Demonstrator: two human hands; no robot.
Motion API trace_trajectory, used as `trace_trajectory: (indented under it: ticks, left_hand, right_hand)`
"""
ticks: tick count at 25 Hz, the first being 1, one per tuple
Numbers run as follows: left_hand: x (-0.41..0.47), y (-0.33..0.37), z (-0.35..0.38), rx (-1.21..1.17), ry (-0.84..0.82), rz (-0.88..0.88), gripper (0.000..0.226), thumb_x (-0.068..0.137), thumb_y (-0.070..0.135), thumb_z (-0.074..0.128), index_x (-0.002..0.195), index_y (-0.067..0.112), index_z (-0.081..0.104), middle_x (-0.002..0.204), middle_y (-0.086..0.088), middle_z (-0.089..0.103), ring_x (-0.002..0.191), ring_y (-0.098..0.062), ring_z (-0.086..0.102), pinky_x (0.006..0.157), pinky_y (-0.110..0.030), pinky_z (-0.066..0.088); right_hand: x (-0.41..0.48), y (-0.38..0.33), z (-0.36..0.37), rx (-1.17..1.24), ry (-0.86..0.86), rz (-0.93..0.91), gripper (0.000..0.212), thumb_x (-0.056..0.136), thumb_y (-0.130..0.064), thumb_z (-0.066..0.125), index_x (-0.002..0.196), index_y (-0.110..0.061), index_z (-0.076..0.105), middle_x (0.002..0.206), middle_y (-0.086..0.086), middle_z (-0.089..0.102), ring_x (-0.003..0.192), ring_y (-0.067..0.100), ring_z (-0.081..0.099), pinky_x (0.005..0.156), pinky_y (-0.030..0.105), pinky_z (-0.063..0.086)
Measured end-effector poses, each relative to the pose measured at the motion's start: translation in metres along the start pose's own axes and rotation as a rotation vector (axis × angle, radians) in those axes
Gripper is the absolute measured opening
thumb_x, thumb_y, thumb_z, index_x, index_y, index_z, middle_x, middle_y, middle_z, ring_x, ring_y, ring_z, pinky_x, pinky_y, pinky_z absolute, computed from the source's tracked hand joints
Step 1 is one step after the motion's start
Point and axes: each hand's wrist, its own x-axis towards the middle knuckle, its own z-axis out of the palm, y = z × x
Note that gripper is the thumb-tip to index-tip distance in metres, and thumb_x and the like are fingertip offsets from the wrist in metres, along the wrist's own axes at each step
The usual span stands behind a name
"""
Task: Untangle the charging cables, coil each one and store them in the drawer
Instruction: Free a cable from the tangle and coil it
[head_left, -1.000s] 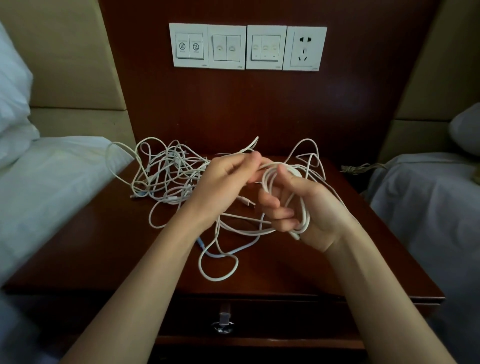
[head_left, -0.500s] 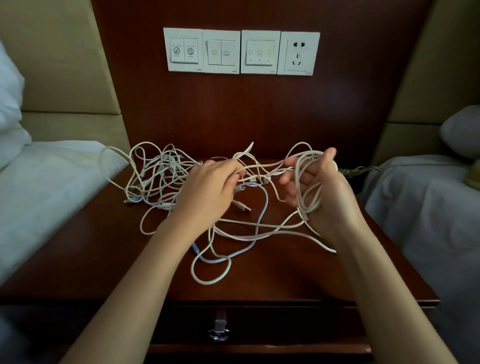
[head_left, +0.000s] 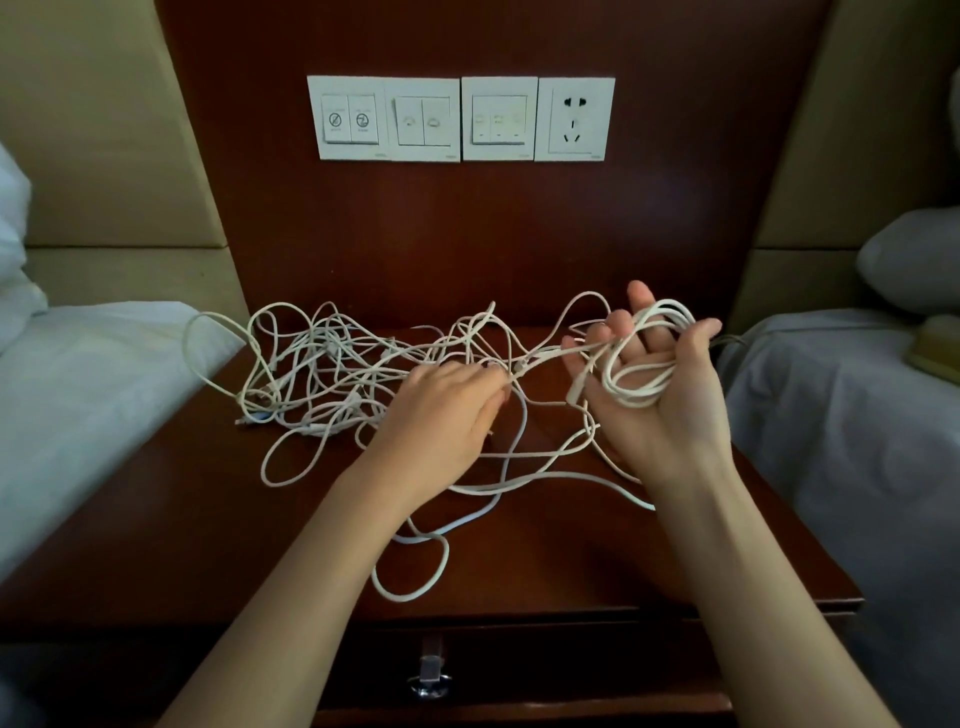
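Note:
A tangle of white charging cables (head_left: 322, 374) sprawls over the dark wooden nightstand (head_left: 182, 509). My right hand (head_left: 660, 410) is raised palm up at the right with a coil of white cable (head_left: 641, 364) looped around its fingers. A strand runs from that coil leftward to my left hand (head_left: 441, 421), which lies palm down on the tangle and pinches the strand at its fingertips. More loose loops (head_left: 415, 566) trail toward the front edge. The drawer (head_left: 519, 670) below is closed, with a metal handle (head_left: 430, 675).
A panel of wall switches and a socket (head_left: 460, 119) sits on the wooden headboard behind. Beds with white sheets flank the nightstand, left (head_left: 67, 395) and right (head_left: 852, 415). A pillow (head_left: 914, 260) lies at the far right.
My right hand has moved right and opened palm up with the coil still around its fingers. My left hand has lowered onto the tangle and now pinches a strand near the middle.

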Motion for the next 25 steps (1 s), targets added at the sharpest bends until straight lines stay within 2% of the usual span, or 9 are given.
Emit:
trace_trajectory:
  ticks: [3,6,8,10,13,16,20,23,25]
  left_hand:
    - [-0.002,0.000,-0.005,0.064,-0.007,0.048,0.030,0.099,0.017,0.042,0.126,0.025,0.050,0.102,0.008,0.066,0.100,-0.014,0.058,0.092,-0.026,0.025]
    - [-0.006,0.012,-0.015,-0.113,0.022,0.112,0.032,0.096,0.020,0.043,0.125,0.032,0.039,0.082,0.002,0.065,0.078,-0.016,0.060,0.075,-0.030,0.045]
    - [-0.008,0.013,-0.018,-0.206,0.064,0.159,0.028,0.094,0.025,0.040,0.120,0.028,0.049,0.086,0.001,0.067,0.078,-0.012,0.061,0.066,-0.033,0.053]
    - [-0.010,0.012,-0.015,-0.213,0.062,0.248,0.035,0.089,0.017,0.042,0.117,0.018,0.063,0.088,-0.001,0.070,0.080,-0.010,0.064,0.065,-0.033,0.056]
    - [-0.011,0.016,-0.011,-0.170,-0.007,0.345,0.034,0.082,0.004,0.051,0.109,0.014,0.069,0.076,0.003,0.066,0.072,-0.010,0.060,0.055,-0.033,0.055]
    - [-0.012,0.024,-0.010,-0.145,-0.081,0.381,0.028,0.080,0.005,0.052,0.096,0.017,0.072,0.070,0.007,0.063,0.070,-0.009,0.058,0.053,-0.032,0.053]
    - [-0.012,0.032,-0.019,-0.305,-0.107,0.267,0.021,0.088,0.024,0.054,0.097,0.026,0.072,0.078,0.017,0.061,0.075,-0.001,0.053,0.065,-0.026,0.049]
    - [-0.012,0.030,-0.023,-0.404,-0.081,0.089,0.013,0.081,0.044,0.059,0.088,0.033,0.061,0.070,0.013,0.061,0.066,-0.005,0.057,0.064,-0.030,0.048]
    - [-0.013,0.027,-0.023,-0.401,-0.004,-0.017,0.031,0.074,0.059,0.060,0.077,0.030,0.047,0.056,0.008,0.053,0.052,-0.007,0.050,0.055,-0.028,0.044]
  right_hand:
    - [0.004,0.000,-0.002,0.085,0.023,-0.068,0.048,0.098,-0.055,0.020,0.111,-0.021,0.051,0.058,-0.002,0.040,0.049,0.009,0.039,0.065,0.031,0.046]
    - [0.004,0.000,-0.002,0.130,0.080,-0.130,0.037,0.098,-0.054,0.024,0.106,-0.026,0.047,0.060,-0.002,0.039,0.049,0.009,0.034,0.061,0.028,0.046]
    - [0.004,0.000,-0.003,0.153,0.122,-0.157,0.033,0.098,-0.053,0.028,0.104,-0.027,0.048,0.064,0.000,0.041,0.050,0.010,0.035,0.056,0.024,0.045]
    - [0.005,-0.001,-0.007,0.127,0.149,-0.170,0.030,0.098,-0.052,0.029,0.102,-0.029,0.048,0.066,0.000,0.042,0.049,0.009,0.036,0.047,0.019,0.037]
    - [0.007,0.002,-0.012,-0.023,0.181,-0.154,0.030,0.098,-0.052,0.027,0.098,-0.030,0.049,0.069,-0.002,0.044,0.046,0.006,0.037,0.041,0.015,0.027]
    - [0.007,0.011,-0.009,-0.394,0.200,-0.093,0.035,0.099,-0.050,0.021,0.095,-0.030,0.050,0.067,-0.002,0.042,0.044,0.004,0.032,0.039,0.014,0.023]
    - [0.001,0.019,-0.002,-0.600,0.082,0.130,0.047,0.097,-0.056,0.021,0.091,-0.026,0.056,0.058,-0.002,0.043,0.045,0.007,0.032,0.048,0.020,0.024]
    - [-0.007,0.021,0.000,-0.653,-0.079,0.265,0.028,0.098,-0.040,0.036,0.093,-0.024,0.059,0.060,0.004,0.050,0.050,0.017,0.048,0.053,0.027,0.040]
    - [-0.010,0.024,0.001,-0.648,-0.189,0.334,0.021,0.097,-0.034,0.039,0.098,-0.025,0.058,0.062,0.005,0.057,0.056,0.019,0.054,0.056,0.030,0.040]
